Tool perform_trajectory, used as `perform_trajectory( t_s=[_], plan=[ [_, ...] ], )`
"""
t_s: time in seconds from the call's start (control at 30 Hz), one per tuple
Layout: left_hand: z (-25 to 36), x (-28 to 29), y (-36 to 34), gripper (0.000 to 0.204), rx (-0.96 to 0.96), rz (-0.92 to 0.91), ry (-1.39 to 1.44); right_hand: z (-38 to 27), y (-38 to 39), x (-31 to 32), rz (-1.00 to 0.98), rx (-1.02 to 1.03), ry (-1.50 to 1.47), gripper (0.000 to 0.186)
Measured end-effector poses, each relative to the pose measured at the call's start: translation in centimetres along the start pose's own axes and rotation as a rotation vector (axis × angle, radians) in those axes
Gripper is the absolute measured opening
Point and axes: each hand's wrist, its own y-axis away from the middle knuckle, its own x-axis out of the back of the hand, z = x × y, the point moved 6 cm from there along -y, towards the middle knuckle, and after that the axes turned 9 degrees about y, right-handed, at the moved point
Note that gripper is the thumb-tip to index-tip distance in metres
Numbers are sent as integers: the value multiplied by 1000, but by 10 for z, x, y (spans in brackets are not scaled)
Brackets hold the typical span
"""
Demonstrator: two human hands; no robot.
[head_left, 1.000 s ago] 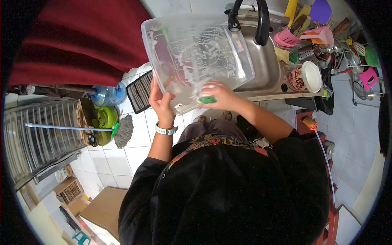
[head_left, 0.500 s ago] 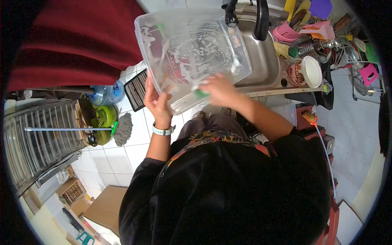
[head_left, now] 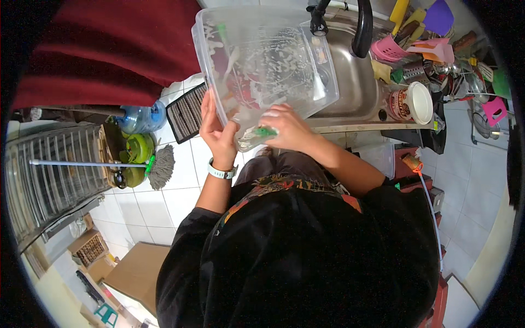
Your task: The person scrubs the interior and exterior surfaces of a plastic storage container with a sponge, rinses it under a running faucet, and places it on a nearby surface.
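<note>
- Both hands work on one clear soapy tub (head_left: 262, 65) held tilted over my lap, by the sink (head_left: 350, 87).
- Left hand (head_left: 219, 134) fingers clamp its near rim.
- Right hand (head_left: 287, 128) fingers pinch a green sponge (head_left: 264, 132) against its near corner.

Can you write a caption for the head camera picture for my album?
Left hand grips a soapy clear tub while right hand scrubs it with a green sponge by the sink.

A: Any packaging?
B: Round red-and-white printed paper tub (head_left: 409, 103), open, on the worktop (head_left: 361, 127) right of the sink. Large blue clear plastic water bottle (head_left: 141, 117) on the floor at left.
A: Screens or signs?
B: None visible.
</note>
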Motion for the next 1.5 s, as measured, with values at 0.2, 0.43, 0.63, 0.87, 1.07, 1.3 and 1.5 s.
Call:
perform_trajectory(
  t_s=[0.2,0.43,0.63,0.87,1.07,1.3,1.5],
  plan=[
    [2,4,-3,69,-76,-32,-136,-4,-5,-18,-97,50,12,22],
    [20,8,-5,68,-68,-17,-85,36,27,13,-128,-14,164,36],
    [10,0,1,59,-17,16,-39,5,7,-8,-165,84,195,42],
    [37,7,-11,58,15,56,-45,55,24,5,-291,-170,196,46],
    [38,2,-13,63,-1,34,-50,59,30,2,-402,-221,329,42],
    [62,-1,-29,58,41,1,-123,62,44,7,-202,-177,158,41],
    [89,-11,-46,65,29,-136,-4,82,65,31,-318,-243,311,27]
  ],
)
